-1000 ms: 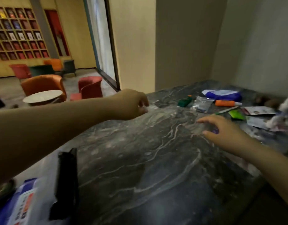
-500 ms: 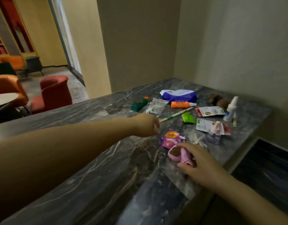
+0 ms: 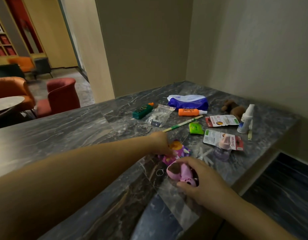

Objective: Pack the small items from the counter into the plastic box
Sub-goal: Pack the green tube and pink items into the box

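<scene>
Small items lie scattered on the dark marble counter (image 3: 66,132). My right hand (image 3: 200,181) is closed around a small pink plush toy (image 3: 180,173) near the front edge. My left hand (image 3: 161,142) rests its fingertips on a purple and orange packet (image 3: 180,149) just behind the toy. Whether it grips the packet is hidden. The plastic box is out of view.
Further back lie a green bottle (image 3: 142,110), a clear zip bag (image 3: 161,115), an orange tube (image 3: 190,112), a blue tissue pack (image 3: 188,102), chopsticks (image 3: 182,123), a green sachet (image 3: 195,128), two card packets (image 3: 221,120), a lilac bottle (image 3: 222,149), a white spray bottle (image 3: 245,119) and a brown plush (image 3: 233,108).
My view has swung right, away from the box. My right hand has closed on the pink plush toy. My left hand has moved right and down onto the purple packet.
</scene>
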{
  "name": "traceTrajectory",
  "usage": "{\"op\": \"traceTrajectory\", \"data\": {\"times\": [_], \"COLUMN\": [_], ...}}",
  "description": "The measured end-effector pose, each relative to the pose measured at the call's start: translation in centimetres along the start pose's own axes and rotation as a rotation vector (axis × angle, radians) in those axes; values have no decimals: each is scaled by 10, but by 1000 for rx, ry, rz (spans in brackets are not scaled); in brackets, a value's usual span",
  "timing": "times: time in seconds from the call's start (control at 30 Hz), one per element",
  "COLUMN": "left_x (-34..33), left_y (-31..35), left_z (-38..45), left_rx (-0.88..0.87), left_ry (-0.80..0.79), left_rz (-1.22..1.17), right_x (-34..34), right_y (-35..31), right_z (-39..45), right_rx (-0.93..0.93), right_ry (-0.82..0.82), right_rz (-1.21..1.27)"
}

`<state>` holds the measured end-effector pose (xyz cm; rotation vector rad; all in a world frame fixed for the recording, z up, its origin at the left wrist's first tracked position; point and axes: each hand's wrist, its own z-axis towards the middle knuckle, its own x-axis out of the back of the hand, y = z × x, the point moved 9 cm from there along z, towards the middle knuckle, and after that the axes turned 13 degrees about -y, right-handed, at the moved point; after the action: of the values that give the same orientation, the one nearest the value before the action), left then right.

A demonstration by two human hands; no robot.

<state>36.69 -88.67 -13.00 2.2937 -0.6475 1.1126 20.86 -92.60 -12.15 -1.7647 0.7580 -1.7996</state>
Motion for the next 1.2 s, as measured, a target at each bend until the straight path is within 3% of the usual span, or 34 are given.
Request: {"op": "traceTrajectory", "data": {"times": [0.2,0.4,0.77,1.0,1.2], "left_x": [22,61,75,34,-16], "left_y": [-18,-81,-255,-365,-445], "left_z": [-36,-113,-332,-496,-587], "left_rx": [7,54,355,513,632], "left_ry": [89,169,421,558,569], "left_rz": [25,-64,-276,-448,-543], "right_x": [8,-2,-96,-165,-226], "right_y": [-8,-71,-276,-416,-505], "right_z": [18,42,65,57,44], "right_rx": [-11,122,499,719,814], "right_ry": [34,6,-104,-152,-181], "right_rz": [30,63,142,138,93]}}
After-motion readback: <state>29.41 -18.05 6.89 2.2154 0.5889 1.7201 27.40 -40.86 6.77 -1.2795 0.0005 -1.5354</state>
